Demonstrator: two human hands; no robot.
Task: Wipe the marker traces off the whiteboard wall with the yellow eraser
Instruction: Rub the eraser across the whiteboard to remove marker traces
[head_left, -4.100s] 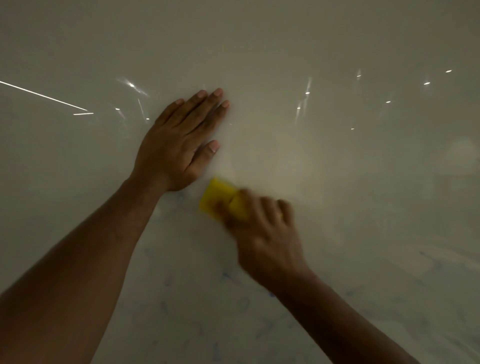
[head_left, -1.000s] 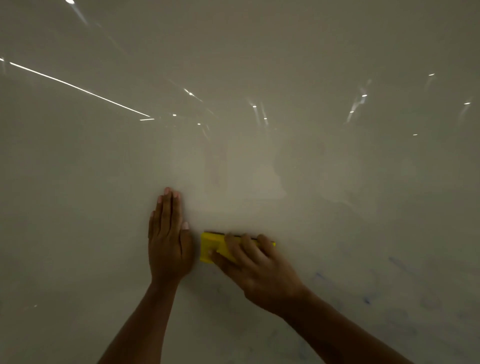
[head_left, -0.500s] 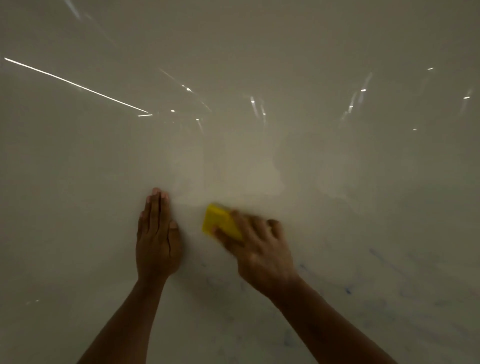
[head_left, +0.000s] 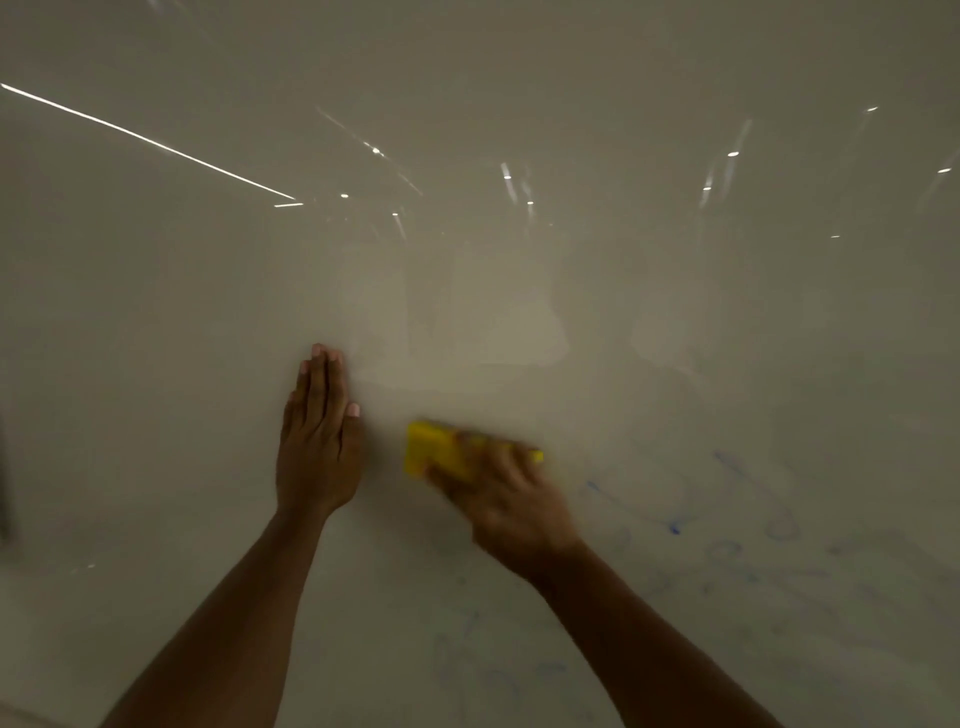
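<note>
Yellow eraser (head_left: 435, 450) under blurred right hand (head_left: 511, 506) — left hand (head_left: 318, 441) flat on whiteboard wall (head_left: 519, 260)

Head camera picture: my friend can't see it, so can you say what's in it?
A right hand, blurred with motion, presses a yellow eraser against a glossy whiteboard wall. The left hand lies flat on the wall beside it, fingers pointing up. Faint blue marker traces remain to the right and below.

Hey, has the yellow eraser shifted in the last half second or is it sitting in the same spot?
Yes. The yellow eraser has slid right, widening its gap from the left hand, which is flat on the whiteboard wall.
</note>
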